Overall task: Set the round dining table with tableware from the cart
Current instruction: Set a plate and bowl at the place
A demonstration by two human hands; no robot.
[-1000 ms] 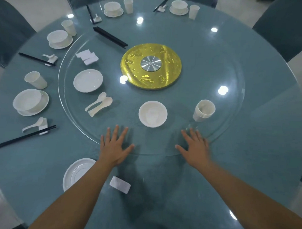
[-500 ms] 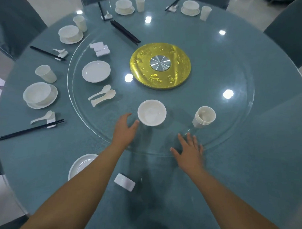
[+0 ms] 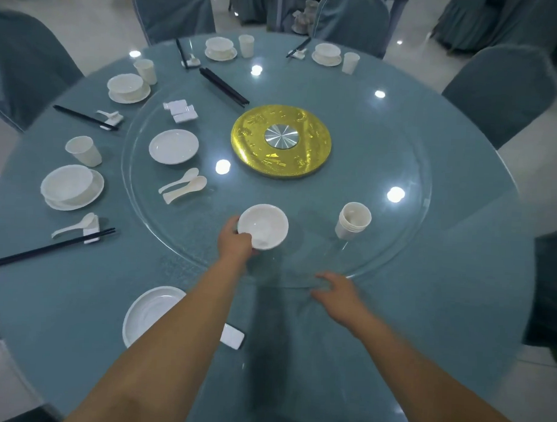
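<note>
While the left hand (image 3: 235,242) grips the white bowl (image 3: 263,226) on the glass turntable (image 3: 396,246), the empty plate (image 3: 150,313) lies nearer and leftward; right hand (image 3: 340,295) loose, holding nothing.

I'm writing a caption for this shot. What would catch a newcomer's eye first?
The gold disc at the centre of the glass turntable. Next, the left hand gripping a white bowl at the turntable's near edge, with stacked paper cups to its right.
</note>
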